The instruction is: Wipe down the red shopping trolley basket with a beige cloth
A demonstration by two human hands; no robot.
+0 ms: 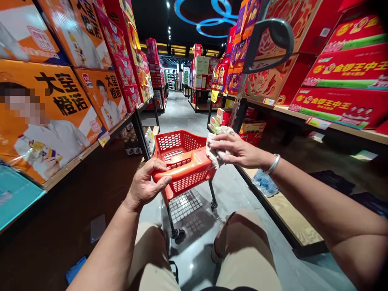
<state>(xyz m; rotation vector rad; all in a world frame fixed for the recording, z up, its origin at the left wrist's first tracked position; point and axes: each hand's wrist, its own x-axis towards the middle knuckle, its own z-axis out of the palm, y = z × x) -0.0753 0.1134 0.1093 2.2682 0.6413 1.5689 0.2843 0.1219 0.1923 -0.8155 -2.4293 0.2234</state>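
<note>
An orange-red plastic shopping cart (189, 180) with black legs and wheels stands in front of my knees. My left hand (148, 182) grips the near left corner of its rim, thumb on the near side and fingers over the top. At the right corner of the rim, my right hand (239, 149) presses a crumpled whitish cloth (216, 151) against the plastic, its fingers lying over the cloth. A silvery bracelet circles the right wrist. The inside of the basket shows only in part.
Shelves with stacked orange boxes (36, 117) line the left, and red boxes (342, 107) the right. Low shelf edges flank the cart. A dark grey looped handle (269, 44) hangs at upper right. The tiled aisle (178, 105) runs ahead toward distant people.
</note>
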